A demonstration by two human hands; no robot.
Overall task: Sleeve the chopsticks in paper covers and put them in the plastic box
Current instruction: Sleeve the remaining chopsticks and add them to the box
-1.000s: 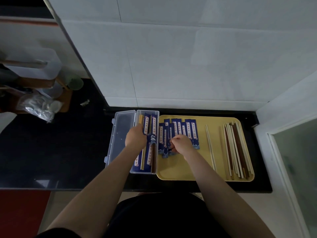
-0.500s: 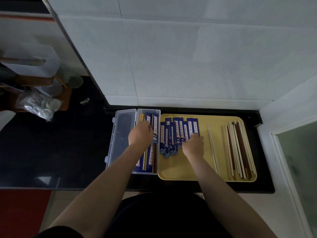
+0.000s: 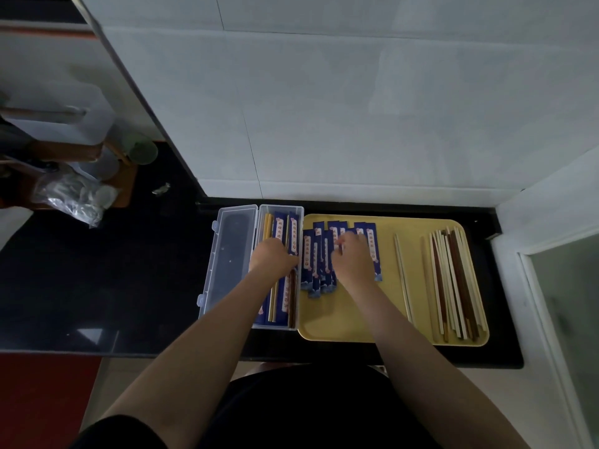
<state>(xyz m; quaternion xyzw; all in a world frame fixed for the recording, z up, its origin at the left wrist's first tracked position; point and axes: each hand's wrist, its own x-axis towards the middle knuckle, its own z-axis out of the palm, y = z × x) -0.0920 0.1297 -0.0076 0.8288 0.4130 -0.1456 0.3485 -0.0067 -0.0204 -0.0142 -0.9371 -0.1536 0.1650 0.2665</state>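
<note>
Your left hand (image 3: 272,257) sits over plastic box (image 3: 281,210), on sleeved chopsticks (image 3: 279,226) already inside; fingers hidden under knuckles, so grip cannot tell. Your right hand (image 3: 353,259) rests on fanned blue paper covers (image 3: 311,254) at left of yellow tray (image 3: 389,332), fingers curled as if picking one cover; actual pinch not visible. Bare chopsticks (image 3: 453,280) lie at tray's right side, one pale pair (image 3: 402,273) apart from bundle. Step in hand, judged: fetching fresh cover. Next move calls for separating single cover from overlap, then taking pale pair.

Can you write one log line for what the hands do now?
left hand: in clear plastic box | right hand: on blue paper covers
</note>
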